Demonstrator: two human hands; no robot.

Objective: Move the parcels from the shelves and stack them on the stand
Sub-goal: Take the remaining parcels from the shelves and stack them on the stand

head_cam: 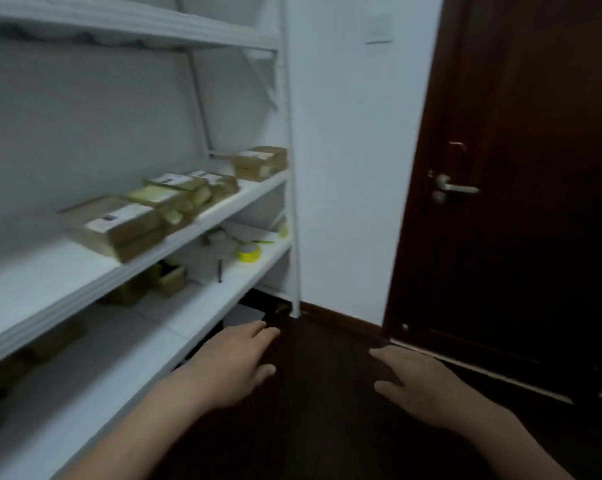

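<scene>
— While the left hand (237, 362) and right hand (417, 382) hover low over the dark wood floor (327, 434), fingers loosely spread and holding nothing, which step is this?
— Head view: a reach between loads, by my reading. Brown cardboard parcels (119, 226) lie in a row on the middle shelf of the white shelving unit (50, 285), with one lone parcel (259, 162) apart at the far end. No stand is in view.
— And the next move?
— Likely raising both hands to the nearest flat box and taking it by its sides.
— Textures?
— Matt, square-edged card with white paper labels; smooth painted shelves; a glossy yellow tape roll (249, 253) one shelf down; a dark varnished door (535, 133) with a metal lever handle (459, 187). Blur hides the label print.
</scene>
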